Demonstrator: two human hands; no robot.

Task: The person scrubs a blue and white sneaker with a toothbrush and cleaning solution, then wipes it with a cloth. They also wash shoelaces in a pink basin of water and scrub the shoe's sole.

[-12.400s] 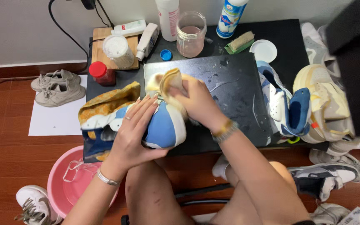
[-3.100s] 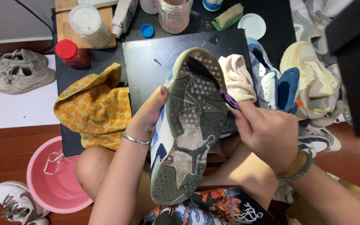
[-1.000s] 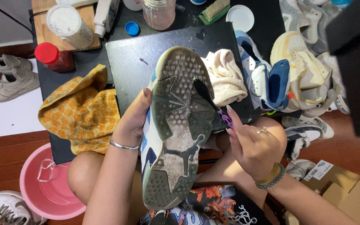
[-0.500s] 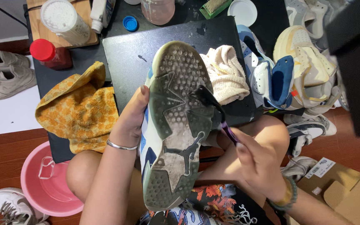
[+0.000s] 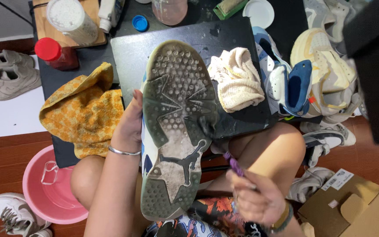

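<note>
Presently: Sneaker Held Sole-Up, Brush at Its Edge

The left hand point(image 5: 130, 125) grips the sneaker point(image 5: 176, 127) along its left side, fingers curled round the edge, a silver bangle point(image 5: 123, 152) at the wrist. The sneaker is held sole-up above the person's lap, toe pointing away toward the tabletop point(image 5: 84, 61), heel nearest the body. The sole is grey and soiled, with a studded pattern at toe and heel.

The right hand point(image 5: 255, 199) is closed round the purple handle of a brush point(image 5: 231, 160); the dark bristled end meets the right edge of the sole near its middle. A band sits on that wrist.

On the dark tabletop, a black mat point(image 5: 132, 52) lies under the toe of the sneaker. A cream cloth point(image 5: 237, 83) rests bunched on the mat, just right of the sole. A yellow patterned towel point(image 5: 84, 109) lies at the left, touching the left hand's side. Behind stand a red-capped bottle point(image 5: 55, 53), a white-lidded jar point(image 5: 71, 19) on a wooden board, a blue cap point(image 5: 140, 23) and a pinkish glass jar point(image 5: 169, 9).

Further sneakers point(image 5: 303, 83), blue, white and cream, are heaped at the right. On the floor: a pink basin point(image 5: 51, 184) lower left, a grey pair of shoes point(image 5: 7, 79) on white paper, a cardboard box point(image 5: 352, 206) lower right
</note>
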